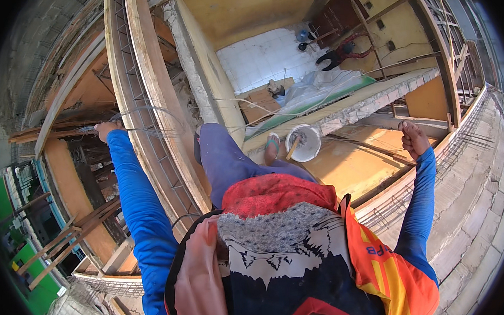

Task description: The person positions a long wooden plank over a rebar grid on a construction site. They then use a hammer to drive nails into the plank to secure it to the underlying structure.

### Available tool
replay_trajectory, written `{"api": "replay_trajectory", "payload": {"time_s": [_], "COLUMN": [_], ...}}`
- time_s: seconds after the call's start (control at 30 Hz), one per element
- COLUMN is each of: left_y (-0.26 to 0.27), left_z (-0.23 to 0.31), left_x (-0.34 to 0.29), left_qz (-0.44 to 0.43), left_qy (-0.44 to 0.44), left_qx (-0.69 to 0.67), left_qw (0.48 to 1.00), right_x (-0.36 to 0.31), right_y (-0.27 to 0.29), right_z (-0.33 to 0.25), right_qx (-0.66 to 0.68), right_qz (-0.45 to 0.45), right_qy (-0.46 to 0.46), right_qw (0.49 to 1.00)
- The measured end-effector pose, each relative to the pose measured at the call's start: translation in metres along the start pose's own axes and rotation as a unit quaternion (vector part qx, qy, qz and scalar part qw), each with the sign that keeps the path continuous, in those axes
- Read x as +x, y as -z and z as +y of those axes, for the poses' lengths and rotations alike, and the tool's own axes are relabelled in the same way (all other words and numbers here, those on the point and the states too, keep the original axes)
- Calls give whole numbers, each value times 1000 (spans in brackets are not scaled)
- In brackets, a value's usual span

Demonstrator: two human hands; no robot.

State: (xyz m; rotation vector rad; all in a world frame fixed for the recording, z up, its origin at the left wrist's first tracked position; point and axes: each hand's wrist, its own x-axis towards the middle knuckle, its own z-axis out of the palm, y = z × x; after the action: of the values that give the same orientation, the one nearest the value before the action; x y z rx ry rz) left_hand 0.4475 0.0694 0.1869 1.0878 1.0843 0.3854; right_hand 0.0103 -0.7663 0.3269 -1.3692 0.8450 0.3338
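Left hand (107,130), at nine o'clock, is clenched on thin tie wire (145,113) beside the long rebar cage (146,123) lying in its wooden beam form (155,88). Right hand (415,139), at three o'clock, is closed around a wire end; the strand runs off toward twelve. The cage looks assembled; tying seems underway, though I cannot tell how many ties remain. White bucket (304,143) sits centre, by a sandalled foot (272,147).

The left hand (107,130) is far left, at the thin wire (145,115) beside the rebar cage (145,106) in the wooden beam formwork (155,88). The right hand (415,139) is far right. Between them, ahead, the bucket (304,143) stands just beside the sandalled foot (271,147).
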Motion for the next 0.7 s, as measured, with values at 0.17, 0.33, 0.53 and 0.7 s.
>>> {"api": "replay_trajectory", "payload": {"time_s": [0.17, 0.33, 0.53, 0.7], "left_y": [-1, 12, -25, -92], "left_z": [-3, 28, 55, -25], "left_x": [41, 86, 39, -67], "left_qz": [35, 129, 138, -56], "left_qy": [-291, -409, -408, -301], "left_qx": [581, 690, 488, 185], "left_qw": [759, 583, 759, 934], "right_x": [23, -1, -6, 31], "right_y": [30, 125, 214, 187], "right_z": [6, 27, 84, 120], "right_qx": [11, -11, -208, -72], "right_qz": [63, 324, 380, 473], "right_qy": [33, 18, 40, 38], "right_qw": [997, 946, 900, 877]}}
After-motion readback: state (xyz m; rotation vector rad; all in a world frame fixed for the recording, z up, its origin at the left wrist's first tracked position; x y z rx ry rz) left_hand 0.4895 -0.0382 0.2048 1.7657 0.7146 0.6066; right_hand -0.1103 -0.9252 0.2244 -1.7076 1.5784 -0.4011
